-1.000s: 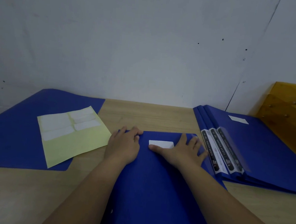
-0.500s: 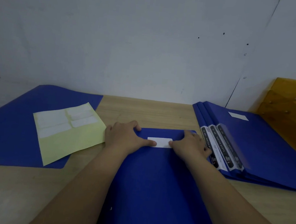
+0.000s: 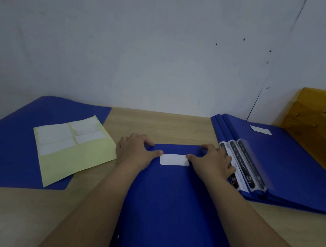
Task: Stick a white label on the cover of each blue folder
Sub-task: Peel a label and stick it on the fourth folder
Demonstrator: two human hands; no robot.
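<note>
A white label (image 3: 174, 159) is being pressed flat between two thumbs at the far end of the blue folder (image 3: 174, 204) lying in the middle of the table (image 3: 158, 125). The left end of the label is being touched by the thumb of the left hand (image 3: 135, 152), whose other fingers are being curled over the folder's far left corner, so that the cover is being gripped there. The right end is being touched by the thumb of the right hand (image 3: 212, 164), whose fingers are being curled over the far right part of the same edge. The label is being shown as a small plain rectangle with rounded corners, lying flat and square to the folder's top edge, just below it and roughly centred across the cover. The folder itself is being seen as a plain deep blue cover running from the hands back toward the viewer, between the two forearms. To the left, a pale yellow label sheet (image 3: 72, 150) with a few white labels near its far end is being carried partly by another blue folder (image 3: 17, 139). To the right, a stack of blue folders (image 3: 293, 165) is being topped by one already bearing a white label (image 3: 261, 130) near its far edge.
</note>
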